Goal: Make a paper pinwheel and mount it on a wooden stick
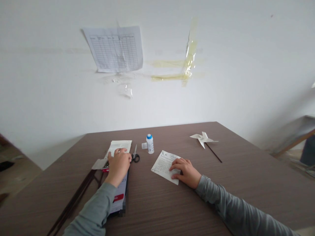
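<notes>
My right hand (185, 171) rests on a square sheet of printed paper (163, 167), fingers apart and pressed on its right part. Creases run near the corners of the sheet. My left hand (119, 167) reaches over a small red box (105, 169) with a raised white flap; small dark pieces show inside. Its fingers are spread and bent downward, their tips partly hidden. Just behind it lies a stack of printed paper (121, 144). Scissors (135, 156) with black handles lie right beside this hand.
A white glue bottle (150, 146) with a blue top stands mid-table. Farther right lies a paper pinwheel (203, 139) on a dark stick. Several dark sticks (76, 200) lie at left, beside a flat dark-edged item (119, 193). A white wall (157, 108) rises behind the table.
</notes>
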Motion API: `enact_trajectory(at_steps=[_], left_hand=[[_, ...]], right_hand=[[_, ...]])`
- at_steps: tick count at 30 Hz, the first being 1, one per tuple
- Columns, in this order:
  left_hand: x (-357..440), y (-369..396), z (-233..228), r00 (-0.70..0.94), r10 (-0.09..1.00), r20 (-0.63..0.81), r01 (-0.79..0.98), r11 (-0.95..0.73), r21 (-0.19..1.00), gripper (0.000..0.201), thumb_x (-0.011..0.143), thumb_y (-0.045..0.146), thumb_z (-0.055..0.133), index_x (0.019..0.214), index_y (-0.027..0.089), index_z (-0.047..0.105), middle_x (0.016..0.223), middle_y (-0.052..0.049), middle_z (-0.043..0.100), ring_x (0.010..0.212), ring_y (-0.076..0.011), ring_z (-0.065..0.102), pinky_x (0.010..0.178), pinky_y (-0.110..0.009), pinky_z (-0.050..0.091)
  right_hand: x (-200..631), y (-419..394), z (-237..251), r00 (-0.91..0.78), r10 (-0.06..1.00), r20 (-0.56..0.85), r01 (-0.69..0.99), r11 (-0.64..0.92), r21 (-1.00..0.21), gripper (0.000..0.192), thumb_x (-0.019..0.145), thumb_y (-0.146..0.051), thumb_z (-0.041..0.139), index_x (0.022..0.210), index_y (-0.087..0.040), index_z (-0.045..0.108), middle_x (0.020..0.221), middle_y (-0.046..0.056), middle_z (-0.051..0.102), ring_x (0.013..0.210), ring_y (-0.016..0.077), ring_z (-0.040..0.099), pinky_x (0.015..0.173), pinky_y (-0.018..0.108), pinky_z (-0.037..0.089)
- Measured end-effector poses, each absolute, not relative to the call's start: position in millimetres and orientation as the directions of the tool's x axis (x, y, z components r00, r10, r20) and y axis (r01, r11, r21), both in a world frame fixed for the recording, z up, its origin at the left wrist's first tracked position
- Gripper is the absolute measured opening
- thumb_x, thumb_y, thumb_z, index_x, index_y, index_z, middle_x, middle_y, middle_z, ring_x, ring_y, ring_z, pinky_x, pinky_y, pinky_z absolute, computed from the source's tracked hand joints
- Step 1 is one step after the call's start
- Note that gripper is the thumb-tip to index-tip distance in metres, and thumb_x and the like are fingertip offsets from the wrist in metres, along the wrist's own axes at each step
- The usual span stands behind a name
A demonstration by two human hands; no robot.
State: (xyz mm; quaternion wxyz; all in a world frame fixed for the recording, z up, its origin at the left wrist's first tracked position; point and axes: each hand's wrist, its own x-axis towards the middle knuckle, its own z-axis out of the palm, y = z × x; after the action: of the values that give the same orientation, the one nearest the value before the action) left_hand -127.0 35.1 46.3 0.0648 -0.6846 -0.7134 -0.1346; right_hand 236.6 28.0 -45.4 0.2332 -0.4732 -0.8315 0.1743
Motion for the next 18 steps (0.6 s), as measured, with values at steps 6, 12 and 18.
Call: enact_trajectory(at_steps=[6, 12, 18], left_hand=[[-81.9, 7.2, 23.7, 0.202, 0.922, 0.330, 0.935, -0.281, 0.214, 0.034, 0.117, 0.016, 0.070, 0.123, 0.029, 0.101, 0.151, -0.015, 0.095, 0.152, -0.0387, 0.084, 0.143, -0.065, 0.058], [-42.7, -7.4, -15.5, 0.324, 0.925, 0.200, 0.894, -0.369, 0.254, 0.055, 0.122, 0.021, 0.068, 0.175, 0.024, 0.083, 0.192, -0.020, 0.074, 0.182, -0.0403, 0.069, 0.153, -0.069, 0.055], [-35.1, -10.9, -24.6, 0.296, 0.946, 0.132, 0.902, -0.322, 0.286, 0.062, 0.124, 0.030, 0.068, 0.185, 0.023, 0.075, 0.198, -0.025, 0.066, 0.190, -0.0467, 0.058, 0.157, -0.082, 0.043]], right_hand=[[231.0, 23.2, -37.5, -0.524, 0.823, 0.221, 0.659, 0.556, -0.506, 0.024, 0.112, -0.030, 0.093, 0.133, -0.038, 0.102, 0.146, 0.011, 0.095, 0.148, 0.0413, 0.085, 0.136, 0.062, 0.063], [227.5, 23.1, -38.3, -0.490, 0.819, 0.299, 0.664, 0.573, -0.480, 0.033, 0.112, -0.022, 0.088, 0.140, -0.033, 0.100, 0.152, 0.015, 0.095, 0.146, 0.0436, 0.087, 0.132, 0.063, 0.068], [232.1, 24.5, -45.4, -0.439, 0.871, 0.219, 0.778, 0.491, -0.393, 0.069, 0.112, -0.029, 0.084, 0.181, -0.031, 0.081, 0.195, 0.020, 0.071, 0.181, 0.0484, 0.067, 0.156, 0.077, 0.046]])
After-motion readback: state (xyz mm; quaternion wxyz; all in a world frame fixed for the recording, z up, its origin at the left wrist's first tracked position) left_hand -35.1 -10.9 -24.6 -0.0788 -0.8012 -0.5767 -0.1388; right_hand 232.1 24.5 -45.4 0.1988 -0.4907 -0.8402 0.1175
